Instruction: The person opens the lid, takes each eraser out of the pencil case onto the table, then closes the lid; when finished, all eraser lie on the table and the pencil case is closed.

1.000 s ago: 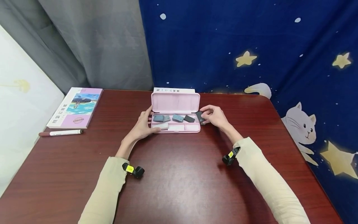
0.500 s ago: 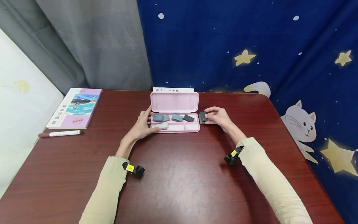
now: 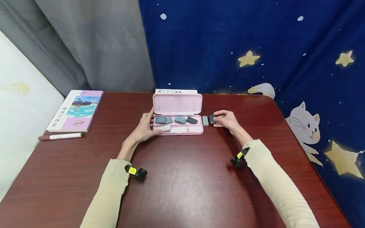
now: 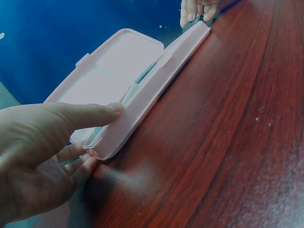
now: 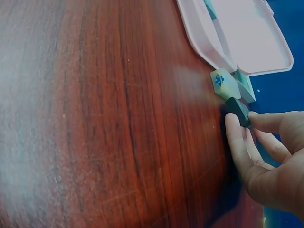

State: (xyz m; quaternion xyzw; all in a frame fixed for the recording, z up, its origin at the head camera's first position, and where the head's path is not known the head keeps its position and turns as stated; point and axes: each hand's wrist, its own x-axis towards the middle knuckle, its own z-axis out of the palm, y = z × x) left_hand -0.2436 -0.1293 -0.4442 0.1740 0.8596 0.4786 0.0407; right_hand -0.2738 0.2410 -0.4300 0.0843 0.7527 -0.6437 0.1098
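A pink pencil case [image 3: 195,129] lies with its lid [image 3: 177,104] raised. Several grey-blue and dark erasers [image 3: 180,119] sit in its back compartment, and a white block [image 3: 163,128] lies at the front left. My left hand [image 3: 144,128] grips the case's left end; the left wrist view has the thumb over the front rim and fingers at the end wall. Beyond the opposite end, my right hand [image 3: 226,120] pinches a dark eraser [image 5: 237,110] between thumb and fingers. Between that eraser and the case stands a lighter grey-green eraser [image 3: 205,121].
A book with a purple and blue cover [image 3: 81,110] lies at the table's far left, with a capped marker [image 3: 61,136] before it. Behind the case's lid shows a white printed edge [image 3: 176,91]. Curtains [image 3: 199,47] hang along the table's back edge.
My right hand has moved right, away from the case, with the dark eraser. The lighter eraser beside the case has come into full view. My left hand keeps its place.
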